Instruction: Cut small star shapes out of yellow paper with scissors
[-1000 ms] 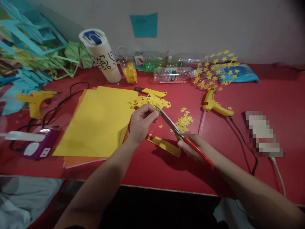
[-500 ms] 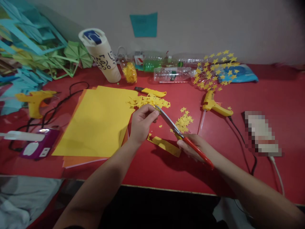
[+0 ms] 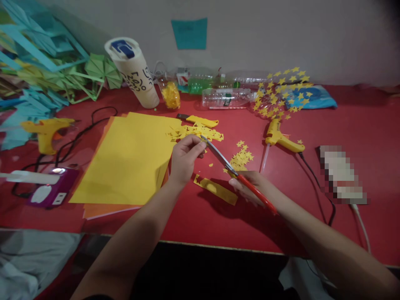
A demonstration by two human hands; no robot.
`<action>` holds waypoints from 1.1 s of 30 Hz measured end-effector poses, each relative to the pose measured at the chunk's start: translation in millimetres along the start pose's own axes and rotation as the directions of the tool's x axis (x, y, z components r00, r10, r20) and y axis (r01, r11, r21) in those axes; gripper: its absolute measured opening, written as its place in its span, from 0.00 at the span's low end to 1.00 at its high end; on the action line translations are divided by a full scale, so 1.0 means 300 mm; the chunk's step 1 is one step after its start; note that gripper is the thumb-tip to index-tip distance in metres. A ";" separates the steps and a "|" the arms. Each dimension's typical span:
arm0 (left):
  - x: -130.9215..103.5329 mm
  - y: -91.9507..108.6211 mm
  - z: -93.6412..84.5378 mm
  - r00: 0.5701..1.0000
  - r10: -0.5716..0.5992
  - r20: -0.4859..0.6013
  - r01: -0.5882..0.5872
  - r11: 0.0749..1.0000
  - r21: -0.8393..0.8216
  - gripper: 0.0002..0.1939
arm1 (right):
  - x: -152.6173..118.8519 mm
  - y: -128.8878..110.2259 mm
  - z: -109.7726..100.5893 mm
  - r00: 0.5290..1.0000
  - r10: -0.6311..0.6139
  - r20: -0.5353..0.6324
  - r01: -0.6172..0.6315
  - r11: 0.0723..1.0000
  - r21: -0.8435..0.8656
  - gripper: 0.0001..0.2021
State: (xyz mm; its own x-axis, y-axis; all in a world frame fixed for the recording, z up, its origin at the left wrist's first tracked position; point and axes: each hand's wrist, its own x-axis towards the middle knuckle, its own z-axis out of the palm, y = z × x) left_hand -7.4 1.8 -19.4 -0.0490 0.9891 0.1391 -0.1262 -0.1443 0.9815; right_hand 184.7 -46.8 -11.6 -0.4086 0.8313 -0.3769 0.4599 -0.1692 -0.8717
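The left hand [image 3: 184, 160] pinches a small yellow paper piece [image 3: 203, 142] between thumb and forefinger, mostly hidden by the fingers, probably held near its edge to leave the rest free for the blades. The right hand [image 3: 250, 185] is wrapped about the handles of red-handled scissors [image 3: 233, 170], whose tips meet the paper at the left fingertips; using the tips would suit such tiny shapes. Just beneath the scissors lies a yellow paper strip [image 3: 220, 193], notched at one end, within easy reach. Beyond the blades, a heap of cut yellow stars [image 3: 242, 159] sits apart from the pile of offcuts [image 3: 193, 134], seemingly to keep good pieces from waste. A yellow utility knife [image 3: 201, 121] lies just behind the offcuts. To the left, yellow sheets [image 3: 125, 162] are stacked over orange ones, leaving the space before the person for the hands. Further right, a yellow glue gun [image 3: 283, 139] rests nose-up on the red table [image 3: 193, 233], near a star-studded clear plastic piece [image 3: 275, 96].
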 end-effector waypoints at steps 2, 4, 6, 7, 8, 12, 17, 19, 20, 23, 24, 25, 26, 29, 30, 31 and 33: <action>0.002 -0.001 -0.002 1.000 -0.007 -0.004 0.007 1.000 -0.014 0.07 | 0.006 0.006 -0.001 1.000 -0.004 -0.016 0.004 1.000 -0.008 0.28; 0.003 0.001 -0.002 1.000 -0.016 -0.008 0.016 1.000 -0.023 0.07 | 0.013 0.012 -0.004 0.999 -0.006 -0.035 0.005 1.000 -0.027 0.28; 0.004 0.004 -0.001 0.999 -0.033 0.000 0.033 0.999 -0.018 0.08 | 0.020 0.017 -0.008 0.997 -0.005 -0.079 0.001 0.999 -0.044 0.28; 0.003 0.005 0.001 0.999 -0.046 0.020 0.046 0.999 -0.008 0.08 | 0.023 0.019 -0.010 0.994 -0.002 -0.113 -0.003 0.999 -0.046 0.28; 0.002 0.005 0.003 0.997 -0.062 0.055 0.062 0.998 0.007 0.08 | 0.027 0.019 -0.011 0.988 0.003 -0.153 -0.009 0.999 -0.038 0.27; -0.017 0.000 0.027 0.940 -0.163 0.299 0.121 0.980 0.156 0.07 | 0.029 0.004 -0.014 0.959 0.052 -0.278 -0.024 0.994 0.102 0.25; -0.057 -0.006 0.070 0.819 -0.290 0.495 0.138 0.937 0.321 0.05 | 0.014 -0.021 -0.016 0.948 0.045 -0.316 0.014 0.983 0.183 0.18; -0.070 -0.007 0.082 0.790 -0.319 0.523 0.155 0.930 0.333 0.04 | 0.010 -0.019 -0.015 0.951 0.022 -0.307 0.025 0.988 0.150 0.15; -0.074 -0.007 0.086 0.779 -0.331 0.532 0.165 0.928 0.334 0.04 | 0.009 -0.016 -0.015 0.953 0.011 -0.304 0.029 0.991 0.127 0.13; -0.076 -0.007 0.085 0.785 -0.321 0.530 0.140 0.925 0.353 0.05 | 0.012 -0.003 -0.020 0.952 -0.017 -0.304 0.044 0.996 0.081 0.11; -0.073 -0.006 0.080 0.790 -0.310 0.529 0.113 0.921 0.372 0.04 | 0.015 0.003 -0.025 0.948 -0.017 -0.317 0.041 0.997 0.070 0.11; -0.068 -0.005 0.074 0.791 -0.300 0.533 0.077 0.913 0.400 0.04 | 0.019 0.009 -0.033 0.940 -0.010 -0.341 0.031 0.998 0.057 0.11; -0.061 -0.004 0.065 0.781 -0.295 0.551 0.028 0.897 0.441 0.04 | 0.023 0.015 -0.043 0.930 0.007 -0.368 0.009 0.999 0.041 0.11; -0.037 0.005 0.032 0.714 -0.310 0.628 -0.186 0.781 0.596 0.05 | 0.040 0.036 -0.084 0.882 0.062 -0.467 -0.093 0.995 -0.044 0.11; -0.031 0.010 0.021 0.676 -0.313 0.668 -0.268 0.739 0.618 0.05 | 0.044 0.042 -0.099 0.872 0.077 -0.484 -0.123 0.990 -0.064 0.12; -0.025 0.014 0.012 0.624 -0.336 0.705 -0.333 0.702 0.629 0.06 | 0.048 0.046 -0.112 0.866 0.081 -0.493 -0.135 0.988 -0.075 0.12; -0.020 0.024 -0.001 0.544 -0.398 0.739 -0.388 0.661 0.642 0.09 | 0.051 0.047 -0.132 0.842 0.076 -0.534 -0.140 0.987 -0.082 0.14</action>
State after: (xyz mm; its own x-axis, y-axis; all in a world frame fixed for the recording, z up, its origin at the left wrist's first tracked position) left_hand -8.2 -5.1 -13.2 0.7555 0.6180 -0.2174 0.5717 -0.4597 0.6796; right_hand 216.1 -15.6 -17.1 0.1121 0.9700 -0.2158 0.5756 -0.2404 -0.7816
